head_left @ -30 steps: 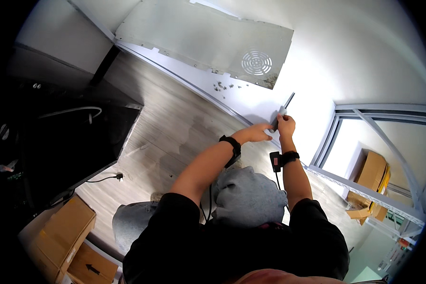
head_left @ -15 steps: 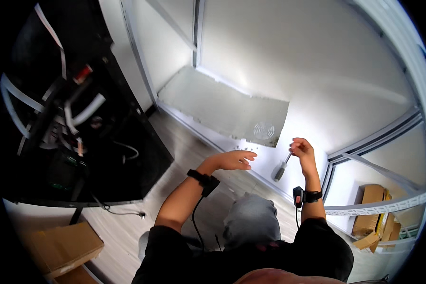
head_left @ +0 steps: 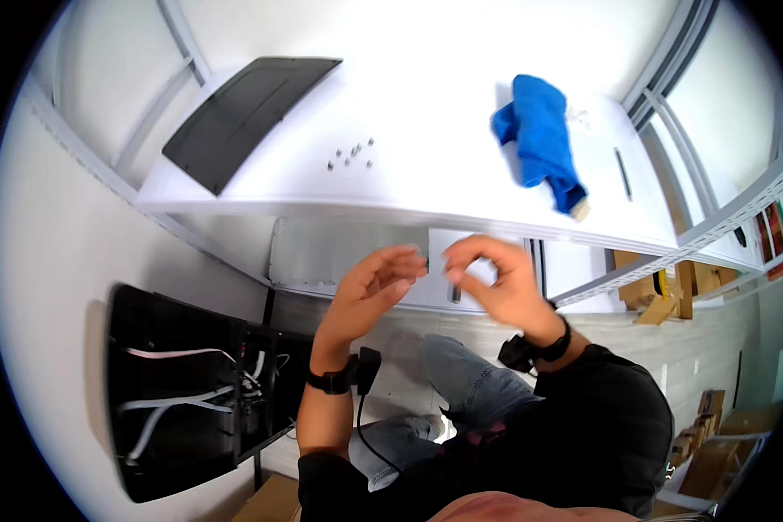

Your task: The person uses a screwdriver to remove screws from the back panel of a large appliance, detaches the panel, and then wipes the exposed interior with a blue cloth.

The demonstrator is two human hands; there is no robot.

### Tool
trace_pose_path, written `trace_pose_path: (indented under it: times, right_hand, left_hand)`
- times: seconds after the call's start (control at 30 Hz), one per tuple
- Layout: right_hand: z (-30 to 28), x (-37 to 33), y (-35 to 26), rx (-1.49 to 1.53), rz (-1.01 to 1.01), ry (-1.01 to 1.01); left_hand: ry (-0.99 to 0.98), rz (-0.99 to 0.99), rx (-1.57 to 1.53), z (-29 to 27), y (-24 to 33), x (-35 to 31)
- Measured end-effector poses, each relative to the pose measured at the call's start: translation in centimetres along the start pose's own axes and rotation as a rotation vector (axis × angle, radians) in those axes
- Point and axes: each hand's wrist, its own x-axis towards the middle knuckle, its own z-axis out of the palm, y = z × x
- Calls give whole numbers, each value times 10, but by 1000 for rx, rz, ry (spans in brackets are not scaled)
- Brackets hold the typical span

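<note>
My left hand [head_left: 377, 290] hovers before the shelf unit with its fingers curled apart and nothing visible in it. Opposite it is my right hand [head_left: 494, 277], slightly blurred, its thumb and forefinger spaced apart and no object showing between them. Behind the hands, a grey metal panel [head_left: 344, 248] lies on the lower shelf. Just under my right fingertips shows a small grey piece, apparently the screwdriver's handle [head_left: 455, 294], lying on that shelf. Above, on the white upper shelf [head_left: 426, 165], are several small screws [head_left: 353, 153] and a dark, flat panel [head_left: 244, 117].
A bunched blue cloth [head_left: 544, 135] and a thin black strip [head_left: 623, 173] lie on the upper shelf, whose front edge overhangs the lower one. An open black cabinet [head_left: 178, 409] with loose cables stands at left. Cardboard boxes [head_left: 657, 296] are at right.
My view has lifted, bringing the upper shelf in. My right hand has come away from the screwdriver, and both hands are raised closer together.
</note>
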Motion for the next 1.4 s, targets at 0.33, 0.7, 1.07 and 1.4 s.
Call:
trace_pose_path:
  times: [0.33,0.7,1.07,1.4]
  right_hand:
    - [-149,119,-9,-884,505,482]
    - [-163,134,-34,-203,418,341]
    - [-45,89,-76,-7,-563,-37]
    - [78,51,-116,631,-93,-738]
  left_hand:
    - [67,-187,167,101,93,139]
    - [195,-267,208,96,117,142]
    - [511,252,665,106,188,45]
    - [978,176,1035,120,196,-152]
